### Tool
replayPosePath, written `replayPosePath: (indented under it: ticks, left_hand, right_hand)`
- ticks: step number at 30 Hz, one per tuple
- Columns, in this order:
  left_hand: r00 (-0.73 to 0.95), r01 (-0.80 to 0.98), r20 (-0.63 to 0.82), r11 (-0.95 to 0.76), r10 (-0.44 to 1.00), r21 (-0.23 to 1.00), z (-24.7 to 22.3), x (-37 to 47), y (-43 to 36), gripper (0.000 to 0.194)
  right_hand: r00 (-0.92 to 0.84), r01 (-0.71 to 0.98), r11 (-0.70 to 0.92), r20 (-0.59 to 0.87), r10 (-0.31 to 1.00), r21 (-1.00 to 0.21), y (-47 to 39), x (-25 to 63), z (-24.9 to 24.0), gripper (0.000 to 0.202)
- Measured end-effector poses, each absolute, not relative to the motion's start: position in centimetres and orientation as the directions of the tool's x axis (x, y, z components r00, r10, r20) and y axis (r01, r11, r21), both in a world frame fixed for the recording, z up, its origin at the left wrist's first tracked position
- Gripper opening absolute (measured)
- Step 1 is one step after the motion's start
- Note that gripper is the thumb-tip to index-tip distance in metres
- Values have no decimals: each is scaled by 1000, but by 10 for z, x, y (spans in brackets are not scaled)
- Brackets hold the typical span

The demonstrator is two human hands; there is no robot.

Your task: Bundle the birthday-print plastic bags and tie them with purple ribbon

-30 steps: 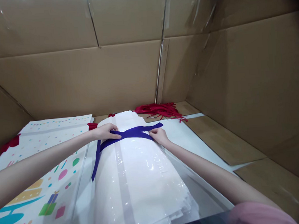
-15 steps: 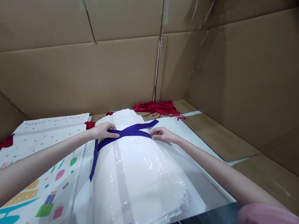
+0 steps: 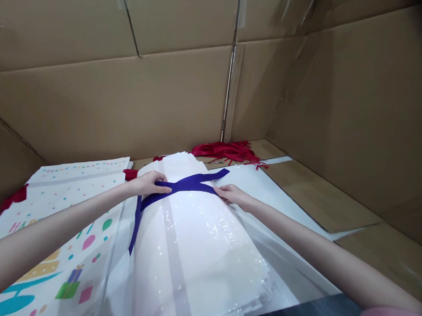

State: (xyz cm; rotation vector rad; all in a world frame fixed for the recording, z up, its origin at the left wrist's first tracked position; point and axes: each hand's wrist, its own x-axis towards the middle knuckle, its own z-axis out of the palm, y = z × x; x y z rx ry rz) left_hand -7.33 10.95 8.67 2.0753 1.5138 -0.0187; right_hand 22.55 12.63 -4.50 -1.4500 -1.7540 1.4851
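A thick bundle of white, glossy plastic-wrapped sheets (image 3: 199, 245) lies bulging in front of me. Across its upper part runs a dark blue ribbon (image 3: 189, 183), crossed over itself, with one loose end at the upper right and another hanging down the left side. My left hand (image 3: 149, 183) pinches the ribbon near the crossing, thumb and fingers closed. At the bundle's right edge, the fingers of my right hand (image 3: 233, 195) are closed on the lower ribbon band where it goes over the edge. What lies under the bundle's right side is partly hidden.
To the left lies a stack of printed sheets (image 3: 101, 189) with party pictures, red ribbon showing at its edges. A heap of red ribbons (image 3: 225, 152) sits behind the bundle. Tall cardboard walls (image 3: 120, 106) stand behind and to the right.
The whole view has shifted slightly to the right. My right fingers have closed in on the ribbon at the bundle's edge. My left hand stays on the ribbon.
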Motion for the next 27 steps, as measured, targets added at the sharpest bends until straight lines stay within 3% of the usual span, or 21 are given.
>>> replayPosePath:
  ticks: [5,11,15,18,22,27]
  left_hand:
    - [387,876,-311,-241,868,419,81,-77,112,60]
    - [399,869,-279,-263,874,419,80,-76,108,63]
    - [389,867,-261,-255,884,428,85,-75,101,63]
    - [395,859,-244,-262,886,440,86,-76,98,60]
    - [417,842,-219,-285,882,458,80,-79,100,61]
    - [439,823,-184,-311,880,476,74,-80,101,58]
  right_hand:
    - [-293,472,-137,-302,907,-871,124,213,-42,71]
    - [-253,595,-41,-235,939,-803,134,212,-24,48]
    - [-215,695,169,22,976,-699,153,203,11,44]
    - [-430,675,428,151,890,-601,165,176,40,37]
    - [-713,592,618,21,701,-517,171,138,61,35]
    - [-817,551,679,-148,557,-485,170,127,67,33]
